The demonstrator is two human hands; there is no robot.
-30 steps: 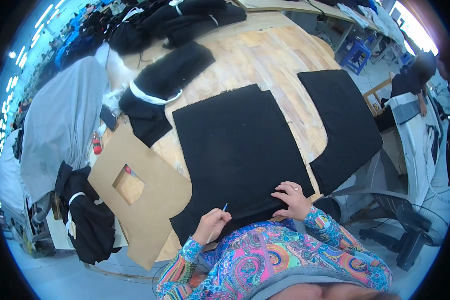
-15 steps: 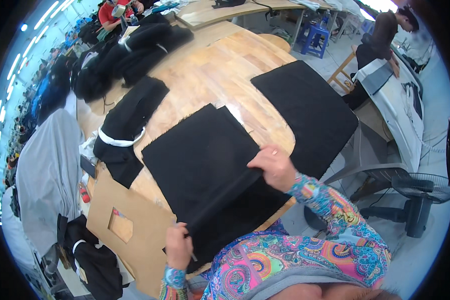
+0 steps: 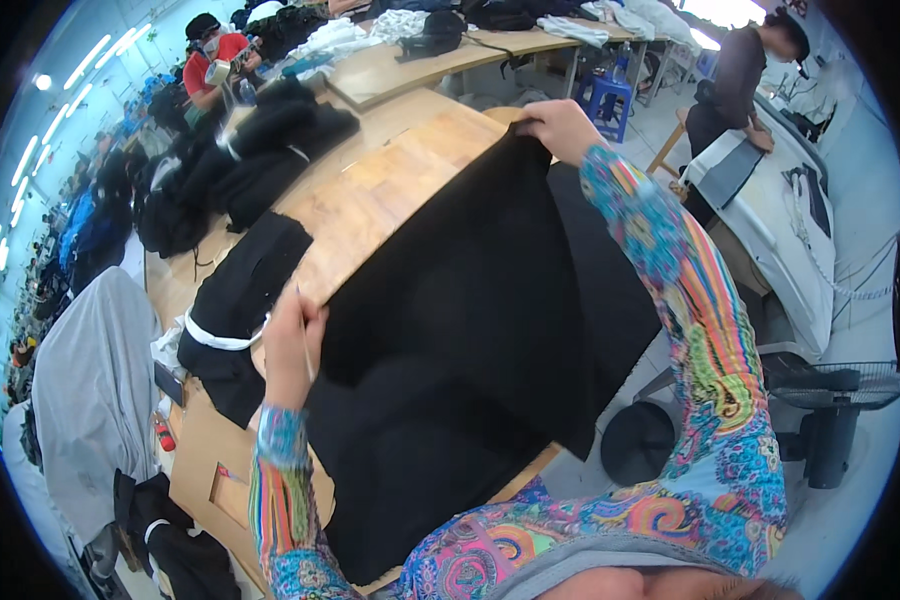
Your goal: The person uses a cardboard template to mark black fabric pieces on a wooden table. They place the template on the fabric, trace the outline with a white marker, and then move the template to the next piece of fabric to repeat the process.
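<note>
While the wooden table lies underneath, I hold the black fabric panel lifted above it: right hand pinching the far corner, left hand clamped on the near edge. I judge this the lifting step; next needs even tension.

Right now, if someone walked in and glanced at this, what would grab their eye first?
The big sheet of black fabric lifted over the middle of the wooden table, pinched at its lower left edge by the left hand and at its top corner by the right hand. Next, the bright multicoloured sleeve down the right side. On the left lies a black bundle tied with a white band.
</note>
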